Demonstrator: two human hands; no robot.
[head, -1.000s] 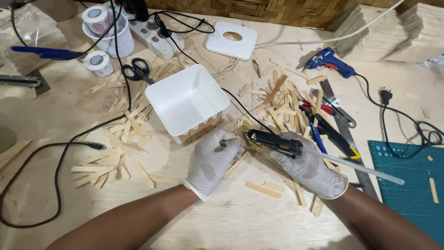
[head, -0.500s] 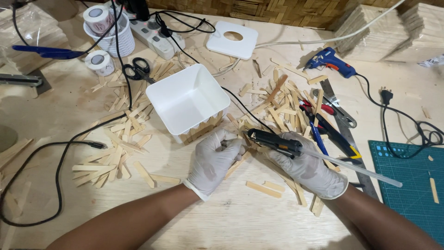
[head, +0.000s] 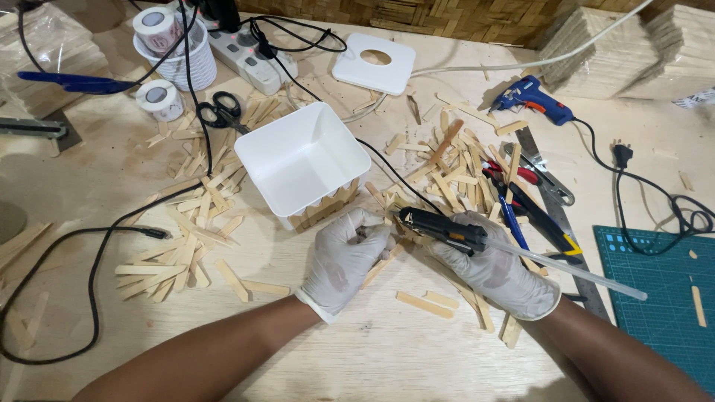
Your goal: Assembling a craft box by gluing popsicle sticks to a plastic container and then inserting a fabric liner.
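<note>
A gloved right hand (head: 495,272) grips a black glue gun (head: 443,228), a clear glue stick (head: 566,269) trailing from its back, nozzle aimed at a wooden stick (head: 383,262) pinched in the gloved left hand (head: 344,259). Just beyond the hands stands a white tub (head: 302,160), empty inside, with sticks glued along its near wall. Loose sticks (head: 179,246) litter the table (head: 357,350)

Not much packaging from where I'm watching. Far left corner of the tabletop (head: 89,171) has a clear plastic bag (head: 56,45) stuffed with pale wooden sticks, crinkly and see-through. Far right edge, a small white label strip (head: 698,97) with dark print peeks from under the stacked wood. No screens or signs.
</note>
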